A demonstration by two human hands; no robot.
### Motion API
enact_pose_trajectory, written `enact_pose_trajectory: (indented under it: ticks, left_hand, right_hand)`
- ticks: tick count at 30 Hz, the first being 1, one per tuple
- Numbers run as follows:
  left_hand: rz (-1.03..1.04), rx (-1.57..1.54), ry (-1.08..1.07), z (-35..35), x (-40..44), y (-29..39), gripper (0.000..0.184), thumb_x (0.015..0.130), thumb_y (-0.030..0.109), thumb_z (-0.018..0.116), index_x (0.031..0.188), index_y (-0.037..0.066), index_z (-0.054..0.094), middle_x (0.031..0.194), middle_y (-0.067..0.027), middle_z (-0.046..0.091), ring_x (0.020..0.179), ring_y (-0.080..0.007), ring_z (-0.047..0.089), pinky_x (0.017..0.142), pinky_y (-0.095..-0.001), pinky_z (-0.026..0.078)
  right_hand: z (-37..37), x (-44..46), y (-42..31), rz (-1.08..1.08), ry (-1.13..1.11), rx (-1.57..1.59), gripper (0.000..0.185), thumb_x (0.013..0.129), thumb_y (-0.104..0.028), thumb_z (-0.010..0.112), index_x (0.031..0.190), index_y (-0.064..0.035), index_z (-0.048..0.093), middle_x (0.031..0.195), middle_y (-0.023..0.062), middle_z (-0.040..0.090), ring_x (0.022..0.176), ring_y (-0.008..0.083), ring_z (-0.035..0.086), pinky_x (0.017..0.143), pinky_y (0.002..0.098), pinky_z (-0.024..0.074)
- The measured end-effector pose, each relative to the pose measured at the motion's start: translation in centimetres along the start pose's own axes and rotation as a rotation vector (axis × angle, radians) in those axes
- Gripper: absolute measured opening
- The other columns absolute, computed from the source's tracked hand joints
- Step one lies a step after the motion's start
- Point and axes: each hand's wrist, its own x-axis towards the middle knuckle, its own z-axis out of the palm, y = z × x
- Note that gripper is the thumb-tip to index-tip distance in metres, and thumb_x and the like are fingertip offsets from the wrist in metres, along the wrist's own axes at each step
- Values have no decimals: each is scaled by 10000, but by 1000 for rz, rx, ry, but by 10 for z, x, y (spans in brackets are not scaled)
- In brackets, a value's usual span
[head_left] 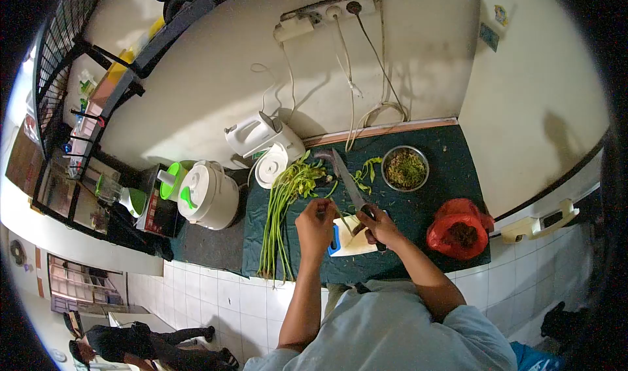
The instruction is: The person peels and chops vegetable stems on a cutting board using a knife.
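My right hand point(379, 227) is closed around the handle of a large knife point(349, 182), its blade pointing up and away from me. My left hand point(316, 226) is pinched just left of the blade. A thin green stalk point(342, 218) runs from near its fingertips toward my right hand. Below both hands lies a white cutting board point(360, 243) with a blue-edged handle. A bunch of long green leafy stalks point(278, 214) lies left of my left hand. Beyond the knife are loose leaves point(366, 173) and a metal bowl point(426, 168) of chopped greens.
A red plastic bag point(445, 224) with dark contents stands at the right table edge. At the left are a white rice cooker point(209, 194) and a white stand mixer point(261, 135). Cords hang from a wall power strip point(327, 12). A person point(140, 341) is at the lower left.
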Motion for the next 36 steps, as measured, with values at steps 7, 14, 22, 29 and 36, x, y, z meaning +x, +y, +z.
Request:
enact_pose_trajectory:
  ticks: [7, 14, 22, 29, 36]
  left_hand:
    - [154, 229, 44, 2, 3, 23, 139, 848, 86, 646, 911, -37, 642, 762, -136, 691, 683, -189, 686, 620, -299, 518]
    - [39, 65, -22, 7, 4, 28, 171, 859, 126, 660, 943, -22, 655, 798, -108, 699, 698, -158, 677, 618, -287, 523]
    - [-173, -212, -327, -4, -7, 16, 213, 867, 176, 674, 969, -12, 667, 816, -72, 689, 744, -117, 653, 612, -247, 506]
    - [-160, -210, -422, -5, -7, 18, 197, 867, 171, 668, 960, -3, 672, 781, -53, 671, 679, -93, 598, 582, -235, 477]
    - [-200, -226, -307, 1, -5, 18, 196, 906, 164, 614, 1002, -6, 609, 842, -69, 667, 728, -127, 634, 591, -245, 490]
  right_hand:
    - [18, -34, -31, -377, 154, -420, 598, 798, -132, 728, 1296, -37, 412, 813, 39, 676, 536, 80, 540, 461, 242, 413]
    - [23, -42, -39, -549, 187, -438, 643, 775, -89, 738, 1333, -42, 422, 846, 44, 664, 791, 127, 623, 737, 282, 487]
    - [18, -41, -47, -532, 336, -543, 631, 761, -172, 762, 1303, -61, 457, 866, 71, 670, 795, 178, 641, 728, 313, 502]
    - [24, -47, -56, -517, 337, -551, 657, 757, -291, 776, 1292, -62, 471, 897, 89, 668, 828, 240, 659, 730, 353, 513]
    - [31, -62, -63, -637, 344, -619, 503, 879, -148, 641, 1325, -27, 439, 794, 75, 678, 654, 132, 608, 658, 275, 486]
